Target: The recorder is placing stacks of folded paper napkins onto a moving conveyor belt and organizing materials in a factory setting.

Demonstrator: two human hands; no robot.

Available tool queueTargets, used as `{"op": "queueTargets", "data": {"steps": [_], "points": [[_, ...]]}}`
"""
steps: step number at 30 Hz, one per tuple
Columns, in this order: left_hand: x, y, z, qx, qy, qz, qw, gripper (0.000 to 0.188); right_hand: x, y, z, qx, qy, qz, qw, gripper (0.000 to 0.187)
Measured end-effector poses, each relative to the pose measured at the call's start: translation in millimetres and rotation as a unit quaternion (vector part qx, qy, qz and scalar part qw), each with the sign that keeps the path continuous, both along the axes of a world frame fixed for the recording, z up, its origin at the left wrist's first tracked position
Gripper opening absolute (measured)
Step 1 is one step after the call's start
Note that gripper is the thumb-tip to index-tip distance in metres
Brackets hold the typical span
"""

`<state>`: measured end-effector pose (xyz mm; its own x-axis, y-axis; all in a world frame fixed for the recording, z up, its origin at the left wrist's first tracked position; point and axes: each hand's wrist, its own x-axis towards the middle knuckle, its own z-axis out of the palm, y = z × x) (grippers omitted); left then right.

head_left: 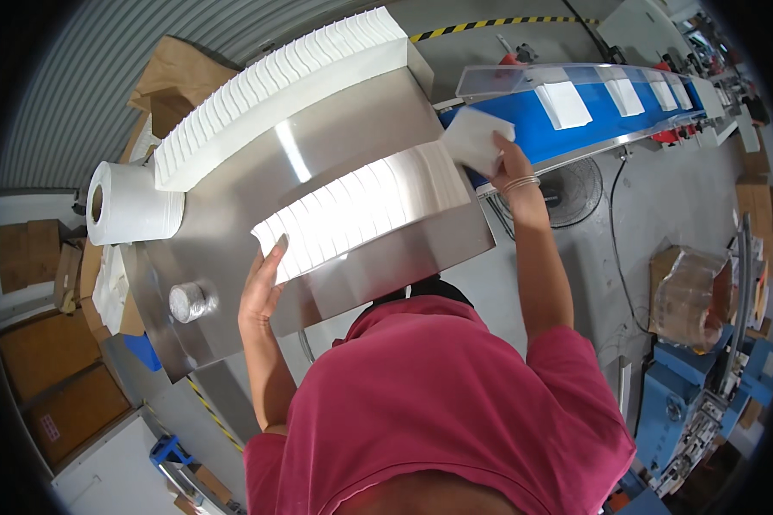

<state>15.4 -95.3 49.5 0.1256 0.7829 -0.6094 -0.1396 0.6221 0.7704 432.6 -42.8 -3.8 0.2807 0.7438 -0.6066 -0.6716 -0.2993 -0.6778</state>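
A long row of folded white paper napkins [352, 210], standing on edge in bundles, lies along the near side of a steel table [258, 163]. My left hand [262, 287] is braced against the row's left end, fingers stretched out and thumb at its front corner. Beyond the row's right end, my right hand [514, 165] is closed on the near edge of a small napkin stack [477, 137], slightly blurred. That stack is beside the end of a blue conveyor belt [524, 137], where several more napkin stacks [563, 105] lie spaced apart.
Along the table's far side stands a longer napkin row [292, 90]. A big white paper roll [137, 203] and a small clear tape roll [189, 302] are at the left. Clear guards [498, 81] edge the belt. A round fan [567, 193] stands beneath it.
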Motion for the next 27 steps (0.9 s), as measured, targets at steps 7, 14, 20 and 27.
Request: {"op": "queueTargets", "data": {"steps": [7,14,20,27], "points": [[0.9,3.4,-10.8,-0.016,0.012,-0.001,1.0,0.077,-60.0,-8.4,28.2,-0.004,-0.231,0.261,0.937,0.048],[2.9,5.3,-9.4,-0.011,-0.007,-0.009,1.0,0.076,-49.6,0.4,24.3,-0.027,-0.12,0.249,0.961,0.05],[8.8,3.9,-6.4,0.005,0.006,-0.003,1.0,0.077,-13.5,-6.4,-2.1,0.043,-0.651,0.387,0.651,0.04],[9.5,5.2,-12.8,-0.002,-0.001,-0.024,1.0,0.082,-13.0,5.1,-8.7,-0.021,0.07,0.094,0.993,0.045]]}}
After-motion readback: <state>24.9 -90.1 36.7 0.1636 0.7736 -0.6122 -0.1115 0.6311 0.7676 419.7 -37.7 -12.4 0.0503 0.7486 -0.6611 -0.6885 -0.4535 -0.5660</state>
